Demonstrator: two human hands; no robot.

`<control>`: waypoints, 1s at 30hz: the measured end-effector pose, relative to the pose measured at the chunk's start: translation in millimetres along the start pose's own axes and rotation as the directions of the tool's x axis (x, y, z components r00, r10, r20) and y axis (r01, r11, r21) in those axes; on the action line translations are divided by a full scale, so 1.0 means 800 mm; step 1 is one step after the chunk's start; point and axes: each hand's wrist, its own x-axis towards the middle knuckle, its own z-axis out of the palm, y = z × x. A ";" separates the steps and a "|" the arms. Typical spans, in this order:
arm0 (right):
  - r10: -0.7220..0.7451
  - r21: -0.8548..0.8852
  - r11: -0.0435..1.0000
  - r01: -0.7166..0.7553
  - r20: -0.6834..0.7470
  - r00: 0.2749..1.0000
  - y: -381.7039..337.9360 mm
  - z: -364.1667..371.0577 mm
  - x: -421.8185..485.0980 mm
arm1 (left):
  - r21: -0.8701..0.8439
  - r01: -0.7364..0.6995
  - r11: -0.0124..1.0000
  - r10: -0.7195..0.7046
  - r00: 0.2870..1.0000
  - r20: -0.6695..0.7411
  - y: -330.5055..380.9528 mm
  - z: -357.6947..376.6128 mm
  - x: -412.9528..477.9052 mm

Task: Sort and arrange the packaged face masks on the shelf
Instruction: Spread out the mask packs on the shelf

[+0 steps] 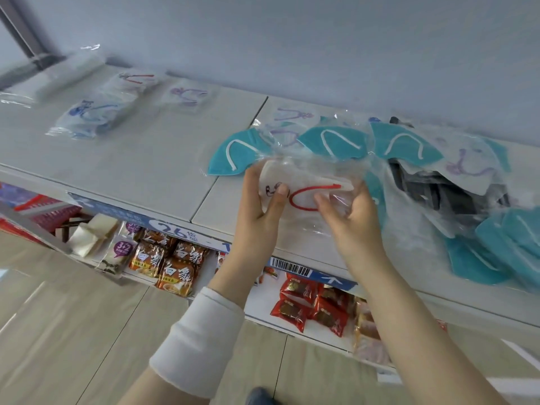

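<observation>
Orange noodle packets (175,273) lie left of red snack packs (295,311).

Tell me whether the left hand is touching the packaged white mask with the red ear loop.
Touching. The head view shows the left hand pinching the packaged white mask, with its thumb pressed on the packet's front beside the red loop.

mask pile (438,159) right on shelf (163,159), snacks (163,258) below
</observation>
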 end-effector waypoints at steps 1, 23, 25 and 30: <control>0.045 -0.011 0.999 -0.045 -0.014 0.999 0.002 0.002 0.001 | -0.003 0.018 1.000 -0.018 1.000 0.002 0.001 0.002 0.000; 0.268 -0.116 0.961 -0.252 0.627 0.731 0.056 0.126 -0.146 | -0.303 0.414 0.859 -0.512 0.655 -0.556 0.015 -0.168 -0.190; 0.343 -0.174 0.933 -0.313 0.688 0.640 0.074 0.154 -0.179 | -0.339 0.469 0.815 -0.574 0.577 -0.582 0.011 -0.197 -0.239; 0.455 -0.325 0.883 -0.338 0.770 0.448 0.091 0.216 -0.256 | -0.408 0.474 0.780 -0.607 0.418 -0.675 0.013 -0.255 -0.344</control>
